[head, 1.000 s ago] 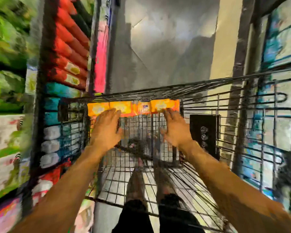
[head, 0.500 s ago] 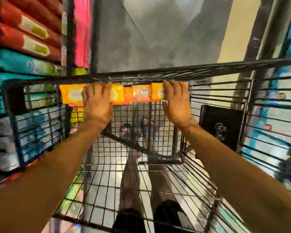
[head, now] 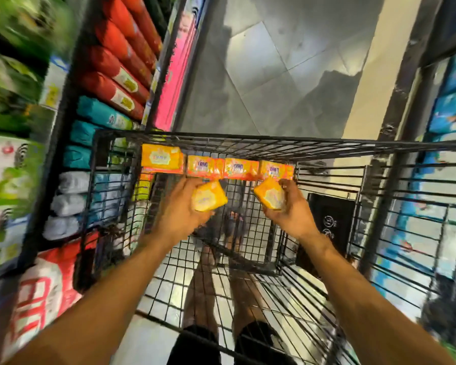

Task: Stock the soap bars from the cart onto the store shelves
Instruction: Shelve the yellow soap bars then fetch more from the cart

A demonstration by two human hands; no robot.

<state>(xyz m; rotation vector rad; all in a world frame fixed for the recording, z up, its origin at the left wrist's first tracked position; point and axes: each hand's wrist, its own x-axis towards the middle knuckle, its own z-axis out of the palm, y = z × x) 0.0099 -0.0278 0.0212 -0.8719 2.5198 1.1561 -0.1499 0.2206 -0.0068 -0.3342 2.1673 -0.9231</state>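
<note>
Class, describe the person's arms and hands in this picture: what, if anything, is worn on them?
The left arm and right arm are bare as far as the frame shows: no sleeves. The left hand and right hand wear no gloves; no watch or wristband shows.

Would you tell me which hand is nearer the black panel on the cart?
Right. The right hand, holding a soap bar, is just left of the black panel; the left hand, holding a second soap bar, is farther left.
</note>
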